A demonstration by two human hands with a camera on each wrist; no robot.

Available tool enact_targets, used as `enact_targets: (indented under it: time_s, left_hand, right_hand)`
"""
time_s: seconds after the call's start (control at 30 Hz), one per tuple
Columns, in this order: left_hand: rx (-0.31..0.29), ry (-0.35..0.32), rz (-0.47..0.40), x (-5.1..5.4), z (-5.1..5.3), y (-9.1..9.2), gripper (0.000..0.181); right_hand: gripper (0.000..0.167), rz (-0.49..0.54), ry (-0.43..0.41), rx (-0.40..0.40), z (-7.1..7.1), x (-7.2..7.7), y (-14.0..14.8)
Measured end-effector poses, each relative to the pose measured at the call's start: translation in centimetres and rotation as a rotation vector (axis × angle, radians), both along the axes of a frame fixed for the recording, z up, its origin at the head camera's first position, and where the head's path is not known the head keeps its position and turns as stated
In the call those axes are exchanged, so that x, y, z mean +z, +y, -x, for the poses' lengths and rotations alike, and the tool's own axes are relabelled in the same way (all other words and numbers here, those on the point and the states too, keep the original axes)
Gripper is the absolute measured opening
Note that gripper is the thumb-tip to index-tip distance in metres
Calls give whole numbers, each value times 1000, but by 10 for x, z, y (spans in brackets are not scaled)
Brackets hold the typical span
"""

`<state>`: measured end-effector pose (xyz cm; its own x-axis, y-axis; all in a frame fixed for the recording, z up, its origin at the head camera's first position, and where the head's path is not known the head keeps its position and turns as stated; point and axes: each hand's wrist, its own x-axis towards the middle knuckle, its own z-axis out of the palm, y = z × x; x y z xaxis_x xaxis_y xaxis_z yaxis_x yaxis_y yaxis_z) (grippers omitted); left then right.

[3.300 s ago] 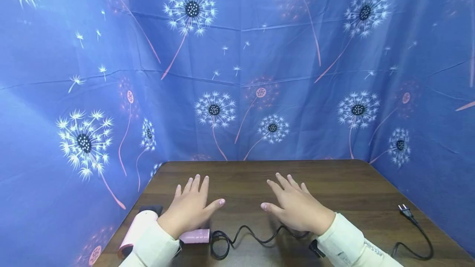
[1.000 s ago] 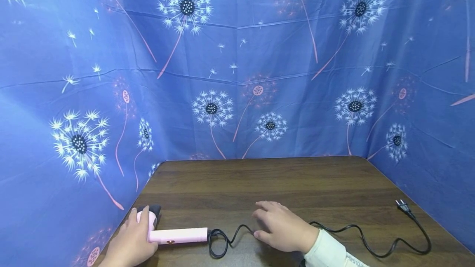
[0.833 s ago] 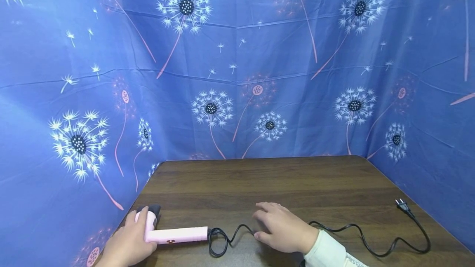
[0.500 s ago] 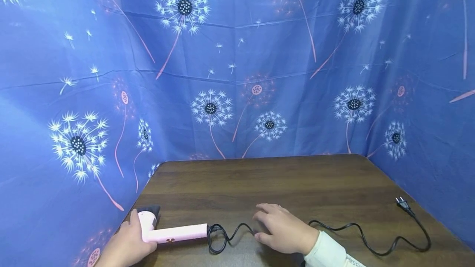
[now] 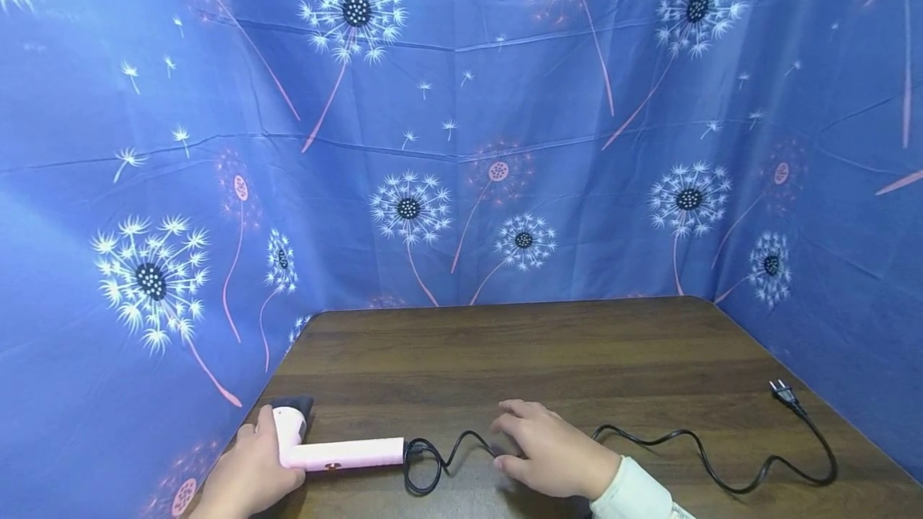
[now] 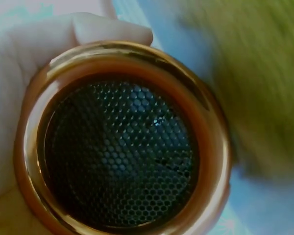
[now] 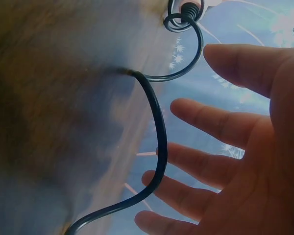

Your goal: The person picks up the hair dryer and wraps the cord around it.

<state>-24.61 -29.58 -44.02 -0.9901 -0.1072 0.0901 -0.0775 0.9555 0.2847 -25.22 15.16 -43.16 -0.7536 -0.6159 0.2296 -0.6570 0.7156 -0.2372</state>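
A pink hair dryer (image 5: 346,454) lies at the table's left front, its handle pointing right and a black nozzle (image 5: 296,404) at the back of its head. My left hand (image 5: 248,467) grips the dryer's head from the left. In the left wrist view the copper-coloured ring (image 6: 213,147) around a dark mesh (image 6: 122,156) faces the camera, with fingers (image 6: 112,30) curled round the body. My right hand (image 5: 551,451) hovers or rests over the black cord (image 5: 465,437), fingers loosely bent. The right wrist view shows spread fingers (image 7: 210,122) beside the cord (image 7: 159,127); contact is unclear.
The cord runs right across the brown wooden table (image 5: 505,351) in curves, ending in a two-pin plug (image 5: 782,393) near the right edge. A small cord loop lies beside the handle's end. Blue dandelion-print cloth (image 5: 461,118) surrounds the table's back and sides.
Both hands, earlier raised with fingers spread, have come down. My left hand has taken hold of the dryer's head, its fingers shifting leftward around it. My right hand has stayed nearly still lately.
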Motion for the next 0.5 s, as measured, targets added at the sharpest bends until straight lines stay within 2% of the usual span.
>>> enact_targets:
  time_s: [0.13,0.33,0.5]
  left_hand:
    - [-12,3,-11,-1,2,-1,118]
    - [-22,25,-30,7,2,8,118]
    - [-33,103,-26,18,7,15,121]
  right_hand:
    - [41,15,-28,-2,1,1,1]
    - [41,31,-37,-10,2,-1,4]
    - [40,26,-30,-12,5,1,6]
